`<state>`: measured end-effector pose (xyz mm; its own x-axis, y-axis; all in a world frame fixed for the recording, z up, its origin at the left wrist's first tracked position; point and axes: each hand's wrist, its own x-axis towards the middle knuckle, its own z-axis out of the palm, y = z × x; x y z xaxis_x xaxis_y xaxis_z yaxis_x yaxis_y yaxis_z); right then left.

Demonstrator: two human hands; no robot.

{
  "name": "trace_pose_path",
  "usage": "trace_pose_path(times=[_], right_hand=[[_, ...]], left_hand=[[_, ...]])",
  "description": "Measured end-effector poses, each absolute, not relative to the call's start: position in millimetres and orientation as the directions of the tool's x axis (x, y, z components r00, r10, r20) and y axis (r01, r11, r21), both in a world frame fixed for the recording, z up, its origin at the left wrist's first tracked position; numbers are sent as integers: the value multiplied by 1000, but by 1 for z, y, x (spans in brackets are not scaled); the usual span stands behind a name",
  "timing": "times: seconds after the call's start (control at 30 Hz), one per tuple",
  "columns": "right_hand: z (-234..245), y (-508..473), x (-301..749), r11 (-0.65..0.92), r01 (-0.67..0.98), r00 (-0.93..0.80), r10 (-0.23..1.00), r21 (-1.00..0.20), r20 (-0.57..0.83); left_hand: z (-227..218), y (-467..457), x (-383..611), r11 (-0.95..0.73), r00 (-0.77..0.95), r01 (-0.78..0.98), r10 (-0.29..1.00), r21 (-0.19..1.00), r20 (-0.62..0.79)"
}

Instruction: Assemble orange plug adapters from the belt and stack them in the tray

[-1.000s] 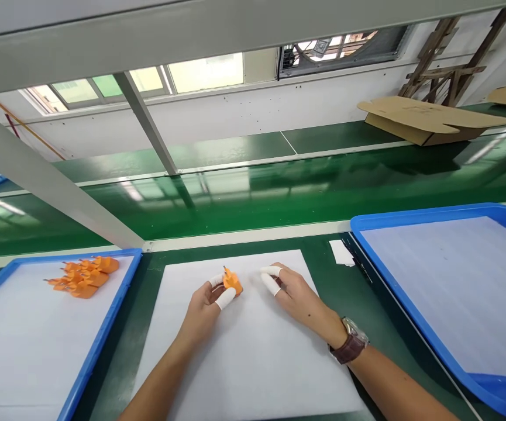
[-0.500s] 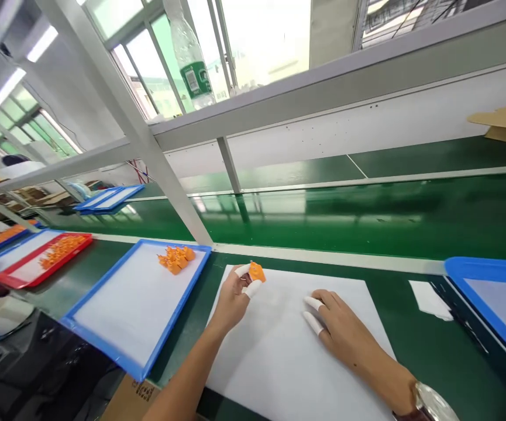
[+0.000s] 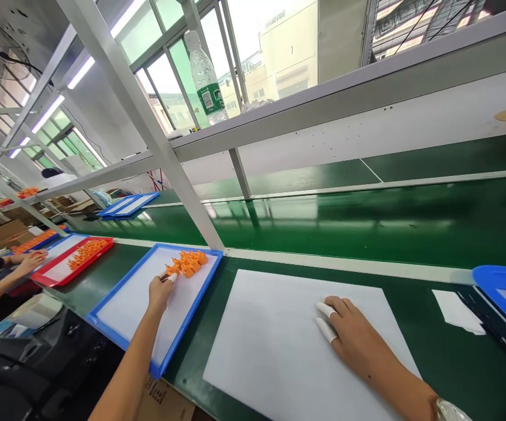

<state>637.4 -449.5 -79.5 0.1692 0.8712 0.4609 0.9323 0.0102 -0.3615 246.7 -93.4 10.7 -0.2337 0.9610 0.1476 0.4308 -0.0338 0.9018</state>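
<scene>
My left hand (image 3: 161,292) reaches over the blue-rimmed tray (image 3: 123,304), with white finger cots on its thumb and forefinger. Its fingertips pinch a small orange plastic part (image 3: 171,270) at the near edge of a cluster of orange parts (image 3: 190,263). The part's exact shape is too small to make out. My right hand (image 3: 349,324) rests on a large white sheet (image 3: 270,333), its fingers stretched out and holding nothing. It also wears white finger cots, and a watch (image 3: 450,411) sits on that wrist.
A red tray (image 3: 62,280) of orange parts stands at left, beside a co-worker's hands (image 3: 31,261). Another blue tray (image 3: 505,275) and a white scrap (image 3: 458,311) lie at right. A slanted white post (image 3: 191,204) rises behind the tray; a plastic bottle (image 3: 209,88) stands on the shelf.
My left hand has moved left from above the white sheet to the parts in the blue tray, taking the orange part along. My right hand stays on the sheet. The view has shifted slightly.
</scene>
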Motion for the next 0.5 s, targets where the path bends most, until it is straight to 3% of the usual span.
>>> trace_pose_path(times=[0.17, 0.3, 0.5], right_hand=[[-80, -448, 639, 40, 926, 166, 849, -375, 501], [-81, -448, 640, 56, 918, 167, 845, -394, 509], [-75, -448, 641, 75, 906, 160, 851, -417, 500]], left_hand=[[-6, -83, 248, -45, -167, 444, 977, 895, 133], [-5, -89, 248, -53, -214, 411, 965, 910, 153], [23, -121, 270, -262, -276, 378, 884, 888, 378]])
